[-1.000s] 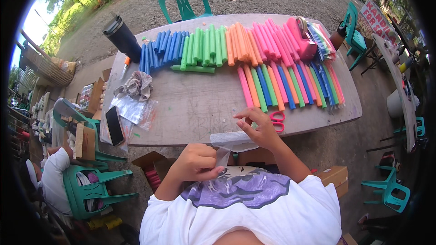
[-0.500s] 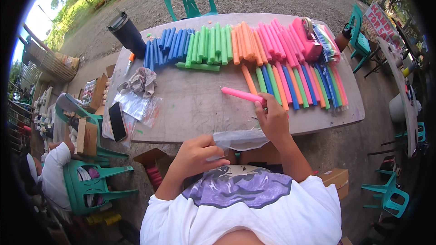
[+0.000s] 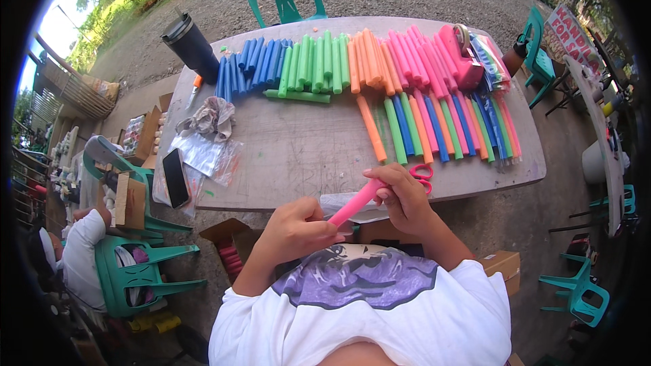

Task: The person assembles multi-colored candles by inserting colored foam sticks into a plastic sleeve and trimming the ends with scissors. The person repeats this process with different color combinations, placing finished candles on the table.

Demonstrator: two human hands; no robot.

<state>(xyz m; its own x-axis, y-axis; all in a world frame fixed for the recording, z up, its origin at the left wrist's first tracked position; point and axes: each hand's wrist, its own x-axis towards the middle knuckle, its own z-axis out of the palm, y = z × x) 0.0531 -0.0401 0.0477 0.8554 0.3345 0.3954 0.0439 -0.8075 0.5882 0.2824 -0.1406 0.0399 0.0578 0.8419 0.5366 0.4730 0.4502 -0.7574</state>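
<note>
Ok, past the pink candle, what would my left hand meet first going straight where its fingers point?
Probably your right forearm, across the gap beyond the pink candle; the left hand points rightward, though depth is unclear.

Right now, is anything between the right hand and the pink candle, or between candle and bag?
Nothing visible. The right fingers grip the pink candle directly; its lower end is by the left fingers and the bag, though whether it is inside is unclear.

Grey table (image 3: 291, 137) carries green candle row (image 3: 310, 64) (landmark). Left of row: blue candles (image 3: 262, 61), dark tumbler (image 3: 191, 47). Right: orange candles (image 3: 371, 61), pink candles (image 3: 418, 61), tape dispenser (image 3: 464, 64). Front-left: clear plastic bags (image 3: 207, 157) lie. Front-right: mixed-colour candles (image 3: 436, 129), pink-handled scissors (image 3: 422, 177).
</note>
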